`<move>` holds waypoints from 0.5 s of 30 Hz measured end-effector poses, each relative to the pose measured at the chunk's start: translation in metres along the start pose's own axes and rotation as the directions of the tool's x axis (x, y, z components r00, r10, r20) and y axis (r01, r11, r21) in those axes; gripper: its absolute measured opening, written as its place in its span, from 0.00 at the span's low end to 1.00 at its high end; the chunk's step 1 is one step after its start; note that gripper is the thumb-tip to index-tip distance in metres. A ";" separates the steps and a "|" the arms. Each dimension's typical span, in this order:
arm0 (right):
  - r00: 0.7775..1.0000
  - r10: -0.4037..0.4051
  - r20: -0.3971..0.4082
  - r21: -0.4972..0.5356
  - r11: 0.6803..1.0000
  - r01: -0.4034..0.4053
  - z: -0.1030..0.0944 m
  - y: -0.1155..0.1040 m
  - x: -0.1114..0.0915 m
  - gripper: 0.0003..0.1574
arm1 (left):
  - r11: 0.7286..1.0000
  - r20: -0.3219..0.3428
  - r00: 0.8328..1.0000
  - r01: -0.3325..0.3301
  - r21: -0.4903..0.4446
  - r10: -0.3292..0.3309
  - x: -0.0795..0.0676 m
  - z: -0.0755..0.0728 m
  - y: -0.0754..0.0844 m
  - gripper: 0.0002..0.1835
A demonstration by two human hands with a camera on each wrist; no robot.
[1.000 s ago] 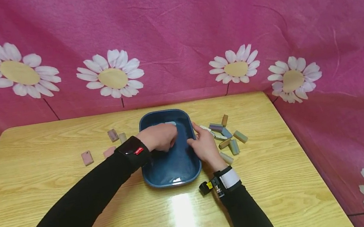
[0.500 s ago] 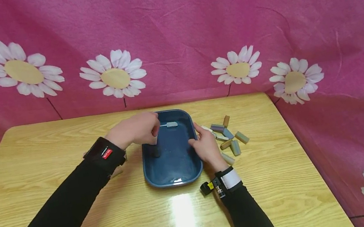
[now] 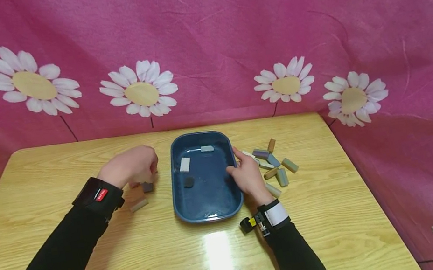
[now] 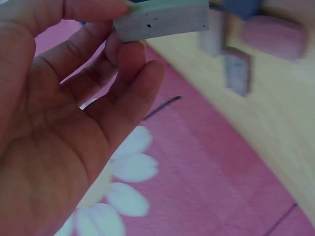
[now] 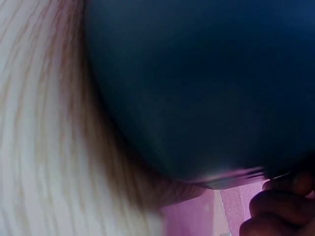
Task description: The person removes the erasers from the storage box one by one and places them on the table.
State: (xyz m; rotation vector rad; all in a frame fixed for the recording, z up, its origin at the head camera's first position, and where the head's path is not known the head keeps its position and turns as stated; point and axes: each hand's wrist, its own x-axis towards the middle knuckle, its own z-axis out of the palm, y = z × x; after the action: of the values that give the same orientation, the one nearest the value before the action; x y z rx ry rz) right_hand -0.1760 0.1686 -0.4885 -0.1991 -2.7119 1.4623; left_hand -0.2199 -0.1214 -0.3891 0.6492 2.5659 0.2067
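A deep blue rectangular tray [image 3: 210, 202] stands mid-table. My right hand [image 3: 247, 175] grips its right rim, thumb inside and fingers outside; in the right wrist view the tray wall [image 5: 206, 98] hides most of that hand. Inside lie a white block [image 3: 185, 164], a pale grey block [image 3: 207, 148] and a dark block [image 3: 188, 182]. Left of the tray, my left hand [image 3: 129, 165] pinches a light grey block [image 4: 165, 22] between thumb and fingers. Under that hand, a dark block [image 3: 147, 187] and a beige block [image 3: 139, 205] lie on the table.
Several coloured blocks [image 3: 282, 177] lie loosely together right of the tray. Pinkish blocks [image 4: 273, 37] show blurred beyond the left hand in the left wrist view. A pink flowered cloth [image 3: 205, 61] hangs behind the wooden table [image 3: 169, 265].
The left hand has moved left out of the tray, leaving the white block inside, and now holds another block. The right hand has kept its grip on the rim.
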 end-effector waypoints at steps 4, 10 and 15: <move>1.000 -0.002 0.002 -0.006 1.000 0.002 0.000 0.000 0.000 0.43 | 1.000 0.036 0.999 0.021 0.014 -0.021 -0.001 0.012 -0.013 0.05; 1.000 -0.002 -0.002 -0.014 1.000 0.002 0.000 -0.001 -0.001 0.43 | 0.995 0.077 0.995 0.068 -0.074 -0.062 -0.004 0.027 -0.024 0.10; 1.000 0.006 -0.001 -0.003 1.000 -0.006 0.000 -0.002 -0.001 0.43 | 0.992 0.108 0.992 0.080 -0.096 -0.069 -0.004 0.032 -0.028 0.07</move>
State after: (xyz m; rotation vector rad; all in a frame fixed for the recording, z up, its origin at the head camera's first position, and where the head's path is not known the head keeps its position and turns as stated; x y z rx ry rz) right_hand -0.1754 0.1676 -0.4873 -0.2076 -2.7158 1.4587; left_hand -0.2132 -0.1469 -0.4224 0.5120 2.4570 0.2677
